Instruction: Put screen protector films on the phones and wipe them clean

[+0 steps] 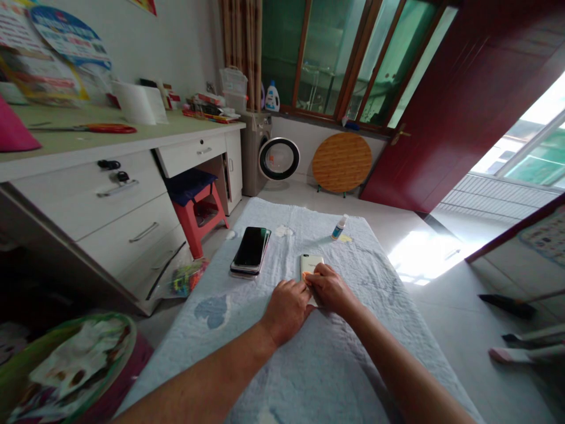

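Observation:
A white phone [312, 262] lies back side up on the cloth-covered table, its camera end pointing away from me. My left hand [286, 307] grips its lower left side, fingers curled over the edge. Pressed against the back of the phone, my right hand [330, 290] pinches a small orange cloth [306, 275], mostly hidden by the fingers. The hands nearly touch and cover the phone's lower half. To the left lies a stack of phones [251, 247], the top one with its black screen up. Beyond my right hand stands a small spray bottle [339, 227] with a blue label.
A pale blue quilted cloth [212, 353] covers the table. At the lower left is a full waste bin [132, 335]; a red stool [200, 215] stands by the white desk [110, 194]. Farther back are a washing machine [253, 153] with its door open and a round wooden tabletop [342, 162].

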A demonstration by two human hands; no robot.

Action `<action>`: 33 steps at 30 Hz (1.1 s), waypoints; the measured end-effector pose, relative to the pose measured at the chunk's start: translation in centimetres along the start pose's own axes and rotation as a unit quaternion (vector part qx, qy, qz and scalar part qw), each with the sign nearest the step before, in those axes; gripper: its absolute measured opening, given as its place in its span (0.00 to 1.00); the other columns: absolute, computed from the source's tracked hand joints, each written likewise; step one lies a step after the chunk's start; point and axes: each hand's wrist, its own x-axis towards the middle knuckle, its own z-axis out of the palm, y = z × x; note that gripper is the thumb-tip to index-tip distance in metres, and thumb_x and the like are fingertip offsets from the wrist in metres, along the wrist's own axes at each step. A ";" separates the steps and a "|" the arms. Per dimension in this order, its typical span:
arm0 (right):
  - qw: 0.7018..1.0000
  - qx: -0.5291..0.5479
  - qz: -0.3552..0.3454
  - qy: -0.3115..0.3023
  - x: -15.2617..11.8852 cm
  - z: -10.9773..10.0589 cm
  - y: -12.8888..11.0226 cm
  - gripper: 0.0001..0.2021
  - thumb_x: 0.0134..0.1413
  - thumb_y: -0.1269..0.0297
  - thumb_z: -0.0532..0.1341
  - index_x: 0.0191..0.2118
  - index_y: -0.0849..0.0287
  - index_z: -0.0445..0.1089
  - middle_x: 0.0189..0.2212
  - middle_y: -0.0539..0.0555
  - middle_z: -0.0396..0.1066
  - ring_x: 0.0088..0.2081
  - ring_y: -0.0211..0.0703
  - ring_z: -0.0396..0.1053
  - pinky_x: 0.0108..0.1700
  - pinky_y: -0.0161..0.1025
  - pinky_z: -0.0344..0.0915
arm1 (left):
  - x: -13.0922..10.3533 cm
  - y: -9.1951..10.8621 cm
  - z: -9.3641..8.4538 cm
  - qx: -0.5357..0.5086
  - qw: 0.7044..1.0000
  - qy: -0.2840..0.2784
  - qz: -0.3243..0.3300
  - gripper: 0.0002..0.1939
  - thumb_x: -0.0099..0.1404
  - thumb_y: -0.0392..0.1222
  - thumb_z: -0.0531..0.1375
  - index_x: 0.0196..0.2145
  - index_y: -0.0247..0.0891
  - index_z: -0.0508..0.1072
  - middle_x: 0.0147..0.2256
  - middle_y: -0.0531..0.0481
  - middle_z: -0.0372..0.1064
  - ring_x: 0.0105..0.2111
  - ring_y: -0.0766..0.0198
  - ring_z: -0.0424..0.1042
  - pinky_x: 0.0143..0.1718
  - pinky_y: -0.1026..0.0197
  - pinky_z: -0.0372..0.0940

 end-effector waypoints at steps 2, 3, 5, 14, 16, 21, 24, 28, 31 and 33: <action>0.999 -0.015 0.028 0.011 1.2 0.2 0.7 0.16 0.66 0.64 0.51 0.35 0.57 0.76 0.32 0.53 0.64 0.35 0.39 0.60 0.38 0.33 0.56 | 0.0 0.0 0.0 0.009 1.000 -0.006 0.001 0.08 0.66 0.46 0.60 0.36 0.38 0.72 0.38 0.47 0.70 0.41 0.55 0.68 0.43 0.53 0.61; 0.999 -0.023 0.046 0.015 1.8 0.2 1.1 0.16 0.65 0.65 0.52 0.35 0.56 0.77 0.32 0.53 0.64 0.36 0.40 0.60 0.38 0.33 0.56 | 0.0 0.0 0.0 0.013 1.000 -0.008 0.001 0.07 0.65 0.45 0.61 0.34 0.38 0.72 0.37 0.48 0.70 0.40 0.55 0.68 0.42 0.54 0.61; 0.996 -0.036 0.079 0.022 3.0 0.2 1.9 0.16 0.64 0.67 0.52 0.36 0.56 0.78 0.31 0.54 0.64 0.36 0.41 0.60 0.39 0.34 0.56 | 0.0 0.0 0.1 0.016 1.000 -0.008 0.001 0.07 0.64 0.45 0.62 0.34 0.39 0.71 0.37 0.48 0.70 0.40 0.56 0.68 0.42 0.54 0.60; 0.988 -0.047 0.145 0.039 2.8 -0.3 3.4 0.16 0.63 0.67 0.52 0.35 0.57 0.79 0.30 0.53 0.64 0.33 0.39 0.61 0.37 0.34 0.56 | 0.1 -0.1 0.0 -0.002 1.000 -0.017 -0.009 0.07 0.63 0.44 0.63 0.35 0.39 0.72 0.38 0.49 0.70 0.40 0.56 0.68 0.42 0.54 0.60; 0.992 -0.033 0.120 0.033 1.8 -0.5 2.5 0.16 0.64 0.67 0.52 0.36 0.56 0.78 0.30 0.53 0.64 0.33 0.39 0.61 0.37 0.33 0.57 | 0.1 -0.1 -0.1 -0.006 1.000 -0.019 -0.009 0.07 0.64 0.44 0.63 0.34 0.39 0.72 0.38 0.49 0.70 0.41 0.56 0.68 0.42 0.54 0.60; 0.999 0.010 0.044 0.000 -0.5 -0.6 0.1 0.16 0.66 0.64 0.52 0.37 0.56 0.77 0.32 0.53 0.64 0.34 0.38 0.62 0.37 0.33 0.57 | 0.1 -0.1 -0.1 -0.010 1.000 -0.010 -0.007 0.08 0.65 0.45 0.61 0.38 0.38 0.72 0.39 0.48 0.71 0.41 0.55 0.68 0.43 0.53 0.60; 1.000 0.012 0.024 -0.005 -0.8 -0.3 -0.4 0.16 0.66 0.62 0.52 0.35 0.56 0.77 0.32 0.53 0.64 0.34 0.38 0.62 0.37 0.33 0.57 | 0.1 -0.1 -0.2 -0.017 1.000 -0.007 -0.004 0.11 0.66 0.46 0.60 0.42 0.38 0.71 0.41 0.47 0.71 0.42 0.55 0.68 0.44 0.52 0.61; 0.998 -0.005 0.061 0.026 0.7 0.3 0.6 0.16 0.65 0.65 0.52 0.36 0.57 0.77 0.31 0.53 0.64 0.34 0.39 0.61 0.38 0.33 0.57 | 0.1 0.0 -0.2 -0.008 1.000 -0.021 -0.006 0.07 0.65 0.45 0.61 0.36 0.39 0.72 0.39 0.47 0.70 0.42 0.55 0.68 0.44 0.53 0.61; 0.992 -0.009 0.111 0.053 2.3 0.6 2.2 0.15 0.64 0.67 0.52 0.36 0.57 0.78 0.31 0.52 0.64 0.33 0.38 0.61 0.38 0.33 0.57 | 0.1 0.0 -0.1 0.000 1.000 -0.015 -0.007 0.06 0.64 0.44 0.62 0.35 0.40 0.72 0.38 0.48 0.70 0.42 0.55 0.67 0.43 0.53 0.61; 0.987 -0.012 0.144 0.066 3.1 0.6 3.2 0.15 0.63 0.68 0.53 0.35 0.58 0.78 0.31 0.52 0.64 0.33 0.38 0.61 0.38 0.32 0.57 | 0.1 -0.1 0.0 0.002 1.000 -0.010 -0.004 0.06 0.63 0.44 0.63 0.34 0.40 0.71 0.37 0.48 0.70 0.42 0.55 0.67 0.43 0.54 0.61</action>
